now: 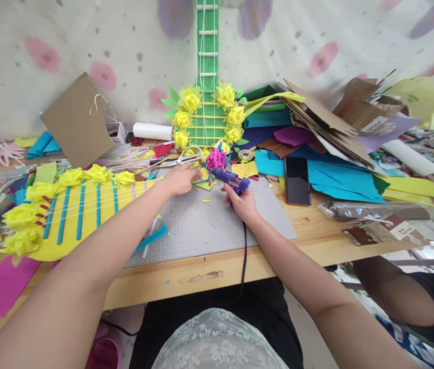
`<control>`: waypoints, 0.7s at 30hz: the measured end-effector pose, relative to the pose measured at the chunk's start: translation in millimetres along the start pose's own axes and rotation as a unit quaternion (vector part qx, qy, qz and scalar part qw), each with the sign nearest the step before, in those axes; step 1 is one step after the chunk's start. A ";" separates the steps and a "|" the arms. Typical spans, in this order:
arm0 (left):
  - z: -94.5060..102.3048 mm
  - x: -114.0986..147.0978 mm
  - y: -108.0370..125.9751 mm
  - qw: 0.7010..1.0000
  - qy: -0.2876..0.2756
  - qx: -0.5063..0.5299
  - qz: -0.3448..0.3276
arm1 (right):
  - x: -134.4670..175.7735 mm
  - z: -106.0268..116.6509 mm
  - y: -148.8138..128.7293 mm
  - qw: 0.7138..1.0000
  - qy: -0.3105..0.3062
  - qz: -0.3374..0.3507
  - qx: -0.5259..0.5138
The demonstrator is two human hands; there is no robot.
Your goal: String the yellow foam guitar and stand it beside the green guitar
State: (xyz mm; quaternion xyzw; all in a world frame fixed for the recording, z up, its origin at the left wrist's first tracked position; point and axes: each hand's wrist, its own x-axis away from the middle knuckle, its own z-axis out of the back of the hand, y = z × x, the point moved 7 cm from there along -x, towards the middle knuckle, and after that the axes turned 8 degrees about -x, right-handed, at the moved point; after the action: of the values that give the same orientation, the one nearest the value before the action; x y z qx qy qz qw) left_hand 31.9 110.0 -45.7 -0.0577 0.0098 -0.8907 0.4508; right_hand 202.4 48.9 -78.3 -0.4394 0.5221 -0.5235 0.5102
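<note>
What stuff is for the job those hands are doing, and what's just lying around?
Probably for the job:
purple glue gun, held in the right hand
pink flower, near the left hand
gray mat beneath

Seemingly just lying around:
black phone
white roll
brown cardboard sheet, back left

The phone lies on the table, right of the glue gun

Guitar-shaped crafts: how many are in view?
2: a yellow craft lying at left, and a green craft upright beyond the left hand. More may be hidden.
</note>
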 end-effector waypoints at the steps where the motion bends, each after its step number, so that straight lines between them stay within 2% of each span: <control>1: 0.0 -0.1 0.2 1.000 0.000 0.001 0.000 | 0.0 0.1 0.2 1.000 0.001 0.001 -0.003; 11: -3.0 2.4 1.5 1.000 -0.002 0.008 0.000 | -6.0 -5.2 -18.7 0.999 0.020 0.029 0.014; 14: -1.3 3.1 2.4 1.000 -0.009 0.011 0.002 | -13.2 -5.7 -41.9 0.997 0.036 0.075 0.000; 17: 2.6 3.1 4.8 1.000 -0.021 -0.001 0.000 | -20.3 1.7 -76.8 0.986 0.065 0.152 -0.031; 21: 3.7 1.7 5.7 0.999 -0.037 -0.018 0.001 | -25.7 32.6 -109.1 0.960 0.150 0.227 -0.061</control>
State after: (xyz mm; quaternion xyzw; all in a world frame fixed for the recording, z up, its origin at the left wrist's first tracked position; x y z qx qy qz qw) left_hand 35.9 105.4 -42.3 -0.0988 0.0089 -0.8871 0.4507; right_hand 228.9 64.0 34.4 -0.2559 0.7098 -0.4210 0.5035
